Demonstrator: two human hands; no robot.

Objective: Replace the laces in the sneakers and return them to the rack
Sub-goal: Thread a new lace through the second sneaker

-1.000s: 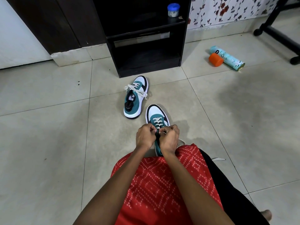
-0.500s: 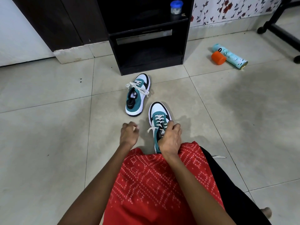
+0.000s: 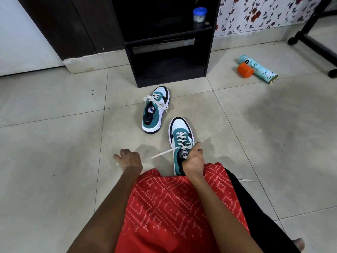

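Note:
Two teal, white and black sneakers lie on the tiled floor. The near sneaker [image 3: 179, 136] stands in front of my knee, toe pointing away, threaded with a cream lace [image 3: 161, 153]. My right hand [image 3: 193, 160] grips this shoe at its tongue and right side. My left hand [image 3: 128, 159] is out to the left, closed on the lace's end, which runs taut from the top eyelets to it. The far sneaker [image 3: 155, 110] sits closer to the black rack [image 3: 169, 70], with a loosely tied cream lace.
A blue-lidded jar [image 3: 199, 14] stands on the rack's upper shelf. A teal spray can [image 3: 259, 68] and its orange cap [image 3: 245, 70] lie on the floor at right. A black stand's leg [image 3: 313, 46] crosses the far right. A loose lace tip [image 3: 245, 180] lies by my leg.
My hands were together over the near sneaker's laces. The left hand has since swung out left, drawing one lace end taut, while the right hand settled on the shoe.

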